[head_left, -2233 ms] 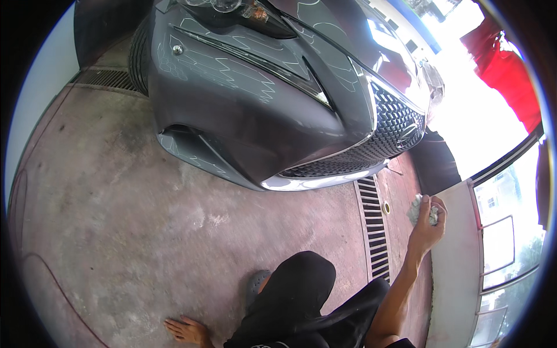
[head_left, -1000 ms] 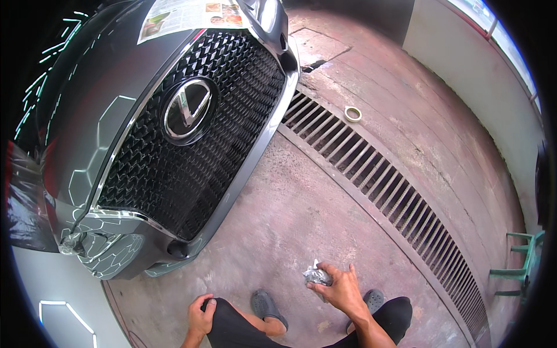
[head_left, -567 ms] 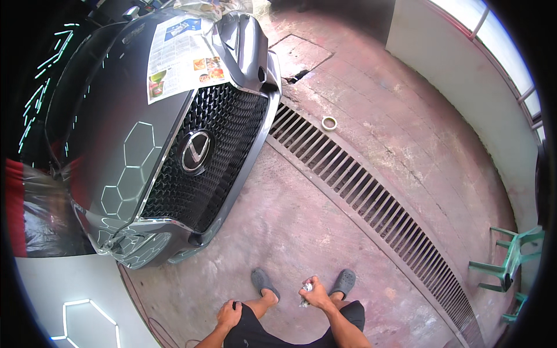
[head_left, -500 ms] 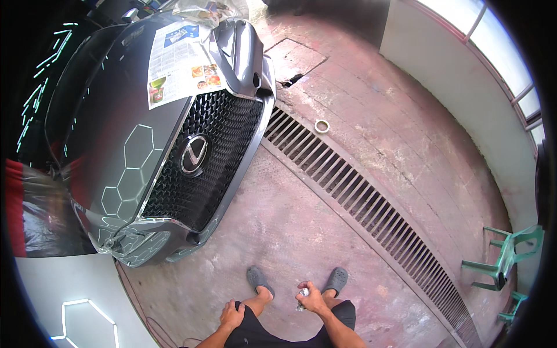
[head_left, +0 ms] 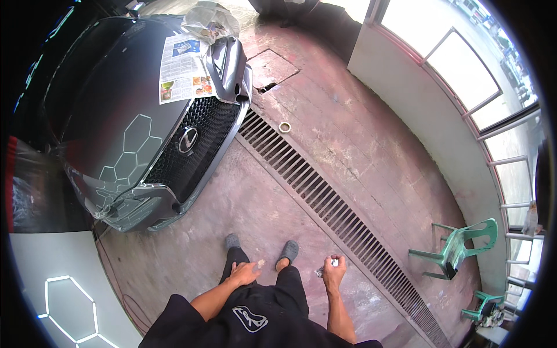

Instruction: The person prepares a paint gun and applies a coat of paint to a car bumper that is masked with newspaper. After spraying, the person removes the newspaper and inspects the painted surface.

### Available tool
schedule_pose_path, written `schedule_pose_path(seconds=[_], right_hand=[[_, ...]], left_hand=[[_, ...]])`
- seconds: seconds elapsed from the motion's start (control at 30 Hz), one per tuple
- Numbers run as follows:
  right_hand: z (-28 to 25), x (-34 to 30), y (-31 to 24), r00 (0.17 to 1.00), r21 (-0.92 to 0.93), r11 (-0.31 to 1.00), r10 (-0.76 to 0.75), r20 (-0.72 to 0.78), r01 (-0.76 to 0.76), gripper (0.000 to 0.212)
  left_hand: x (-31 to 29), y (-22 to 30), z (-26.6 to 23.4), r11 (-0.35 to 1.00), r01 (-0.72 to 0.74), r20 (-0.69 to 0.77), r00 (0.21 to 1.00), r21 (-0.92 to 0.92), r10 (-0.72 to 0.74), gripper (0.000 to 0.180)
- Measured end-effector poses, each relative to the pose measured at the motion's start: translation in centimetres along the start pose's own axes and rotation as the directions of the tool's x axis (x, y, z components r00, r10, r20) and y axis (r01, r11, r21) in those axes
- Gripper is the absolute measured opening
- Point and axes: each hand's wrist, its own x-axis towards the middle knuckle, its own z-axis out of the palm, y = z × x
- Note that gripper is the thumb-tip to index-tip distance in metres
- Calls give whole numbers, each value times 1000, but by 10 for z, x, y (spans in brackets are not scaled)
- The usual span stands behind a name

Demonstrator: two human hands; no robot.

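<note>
My right hand (head_left: pixel 335 274) is held out over the floor on the right, its fingers closed round a small crumpled silvery-white wad (head_left: pixel 320 271); what the wad is made of cannot be made out. My left hand (head_left: pixel 246 272) is by my left thigh, fingers stretched out toward the right, with no held thing visible. Ahead on the left stands a dark grey car (head_left: pixel 110 104) with a black mesh grille (head_left: pixel 194 139). A newspaper sheet (head_left: pixel 183 69) covers part of its hood, and clear plastic (head_left: pixel 212 22) lies at its far corner. Neither hand touches the car.
A slatted floor drain (head_left: pixel 325 194) runs diagonally past my right side. Beside it lies a tape roll (head_left: pixel 284 127). Green plastic chairs (head_left: pixel 458 249) stand at the right, near a low wall (head_left: pixel 406 104) with windows. A hose or cable (head_left: pixel 125 298) trails along the left floor.
My right hand has moved right, away from my knee, still gripping the wad. My left hand has come off the knee toward the middle. My view has shifted and my feet have moved.
</note>
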Motion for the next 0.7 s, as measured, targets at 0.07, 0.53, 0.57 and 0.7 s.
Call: schedule_pose_path(seconds=[0.07,0.53,0.57,0.7], right_hand=[[-18,-3,-14,997,5,997,78,-19,-78,30],[17,124,-121,954,-345,938,66,291,41,65],[36,144,-134,951,-352,936,89,297,22,65],[99,214,-191,901,-545,836,185,392,66,63]], left_hand=[[11,11,-22,999,-12,-151,989,-36,7,72],[72,8,-147,722,79,-63,984,-688,-168,102],[88,11,-162,663,81,-67,979,-744,-194,105],[149,0,-255,393,184,170,983,-901,-71,95]])
